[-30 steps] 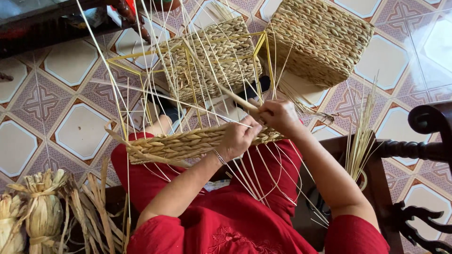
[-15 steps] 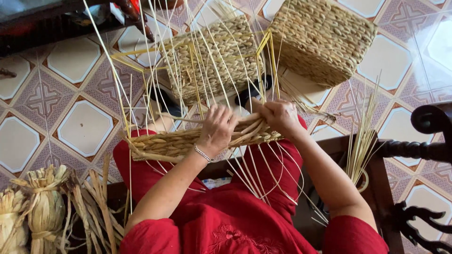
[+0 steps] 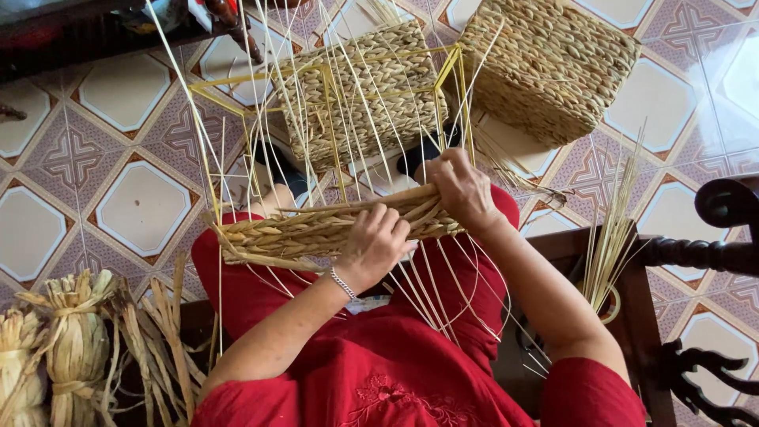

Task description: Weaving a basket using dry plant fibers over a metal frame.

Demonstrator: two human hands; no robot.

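Straw-coloured woven braided panel (image 3: 316,229) mid-frame, few rows done, long loose strands unwoven; left hand (image 3: 371,249) and right hand (image 3: 462,190) both clamp it.

A straw-yellow braided woven strip (image 3: 316,229) lies over deep red clothing (image 3: 379,364). The tan woven square basket (image 3: 549,67) shows a herringbone weave. The tiled floor (image 3: 95,182) carries white octagons among mauve-grey ornamented squares. The dried rush bundles (image 3: 71,348) are pale golden.
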